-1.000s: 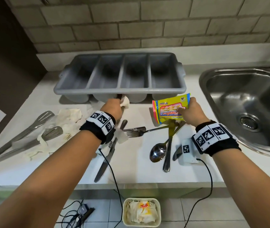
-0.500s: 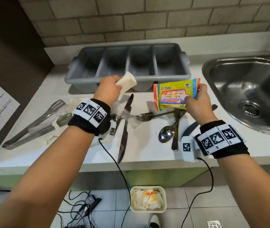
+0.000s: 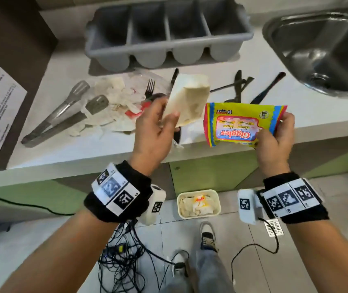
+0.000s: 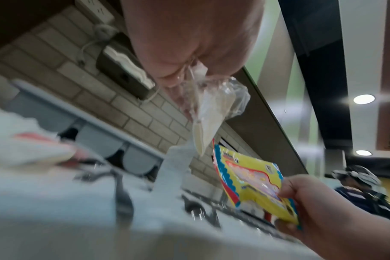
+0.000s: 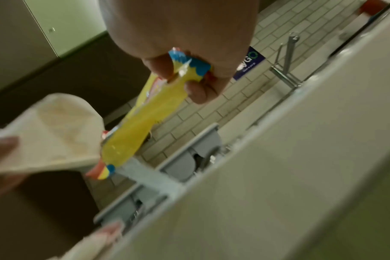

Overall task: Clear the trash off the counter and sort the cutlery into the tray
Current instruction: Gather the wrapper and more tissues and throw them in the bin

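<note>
Left hand [image 3: 155,132] grips cream wrapper [image 3: 187,100], long axis upright; right hand [image 3: 274,140] pinches yellow wipes packet [image 3: 240,125], upside down.

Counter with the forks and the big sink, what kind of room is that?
Probably a kitchen or a shared pantry. There is a steel sink set in a white counter, a grey cutlery tray, and tongs and forks lying loose.

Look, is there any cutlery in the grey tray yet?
No, the tray's four compartments all look bare, and the forks and knives lie on the counter.
</note>
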A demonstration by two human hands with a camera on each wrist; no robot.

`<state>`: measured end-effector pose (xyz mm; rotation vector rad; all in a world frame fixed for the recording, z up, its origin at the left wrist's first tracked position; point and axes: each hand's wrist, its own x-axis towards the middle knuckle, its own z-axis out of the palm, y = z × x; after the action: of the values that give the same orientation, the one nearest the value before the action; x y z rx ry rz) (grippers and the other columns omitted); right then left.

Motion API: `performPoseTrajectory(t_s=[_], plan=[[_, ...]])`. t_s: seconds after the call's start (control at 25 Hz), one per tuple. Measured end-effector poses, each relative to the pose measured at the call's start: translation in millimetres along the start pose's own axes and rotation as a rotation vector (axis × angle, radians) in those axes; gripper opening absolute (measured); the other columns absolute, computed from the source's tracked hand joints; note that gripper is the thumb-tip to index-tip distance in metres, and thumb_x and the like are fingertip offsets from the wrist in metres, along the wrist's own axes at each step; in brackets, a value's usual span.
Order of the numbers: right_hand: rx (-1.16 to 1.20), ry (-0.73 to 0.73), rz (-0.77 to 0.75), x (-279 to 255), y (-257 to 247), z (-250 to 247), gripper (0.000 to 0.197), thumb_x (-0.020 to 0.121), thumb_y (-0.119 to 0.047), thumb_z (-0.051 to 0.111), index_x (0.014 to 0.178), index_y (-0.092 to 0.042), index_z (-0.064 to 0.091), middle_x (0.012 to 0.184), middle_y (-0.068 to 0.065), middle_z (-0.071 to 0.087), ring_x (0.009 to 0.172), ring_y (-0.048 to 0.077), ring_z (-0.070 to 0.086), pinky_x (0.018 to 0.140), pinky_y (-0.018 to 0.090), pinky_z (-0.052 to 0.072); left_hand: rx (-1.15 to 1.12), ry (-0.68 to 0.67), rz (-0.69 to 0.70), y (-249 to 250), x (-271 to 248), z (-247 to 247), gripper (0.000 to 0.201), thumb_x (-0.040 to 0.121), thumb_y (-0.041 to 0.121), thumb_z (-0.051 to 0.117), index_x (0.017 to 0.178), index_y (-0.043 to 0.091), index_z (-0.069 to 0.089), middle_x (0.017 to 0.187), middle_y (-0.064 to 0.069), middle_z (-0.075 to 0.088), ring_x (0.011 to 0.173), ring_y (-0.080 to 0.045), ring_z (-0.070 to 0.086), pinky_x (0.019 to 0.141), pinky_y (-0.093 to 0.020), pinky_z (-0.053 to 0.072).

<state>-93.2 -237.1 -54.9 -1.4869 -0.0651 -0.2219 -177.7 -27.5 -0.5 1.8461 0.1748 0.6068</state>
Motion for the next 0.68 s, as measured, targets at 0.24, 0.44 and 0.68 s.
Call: performPoseTrajectory(t_s=[0.24,0.44,0.68], plan=[[0.079,0.144,0.120,-64.8,59.1,-51.4,0.042,0.061,0.009,0.037,0.087,-0.022,0.046,0.066,-0.021,0.067,0.060,-0.006,0.057,0.056,0.011,0.048,0.028,-0.013,0.051,-50.0,-89.2,19.3,0.025,0.087,0.030,0.052,0.109,0.018,0.053,0.092,-0.003,0.065,0.081,-0.021,0.065,0.071,-0.035,0.058],[-0.029,0.190,0.338,-103.5,150.2,-102.6,0.041,0.063,0.008,0.041,0.087,-0.024,0.047,0.070,-0.020,0.069,0.063,-0.006,0.060,0.058,0.012,0.051,0.151,-0.232,0.088,-108.2,-144.8,55.6,0.025,0.094,0.032,0.041,0.099,0.009,0.051,0.088,0.002,0.052,0.076,0.006,0.043,0.074,0.006,0.034],[-0.325,0.156,0.601,-125.0,255.4,-119.3,0.031,0.071,-0.005,0.052,0.088,-0.029,0.046,0.086,-0.003,0.061,0.076,0.018,0.060,0.070,0.037,0.053,0.308,-0.368,-0.312,-224.5,-175.9,106.4,0.032,0.086,0.014,0.053,0.107,-0.008,0.061,0.090,-0.026,0.069,0.084,-0.024,0.064,0.074,-0.027,0.048]])
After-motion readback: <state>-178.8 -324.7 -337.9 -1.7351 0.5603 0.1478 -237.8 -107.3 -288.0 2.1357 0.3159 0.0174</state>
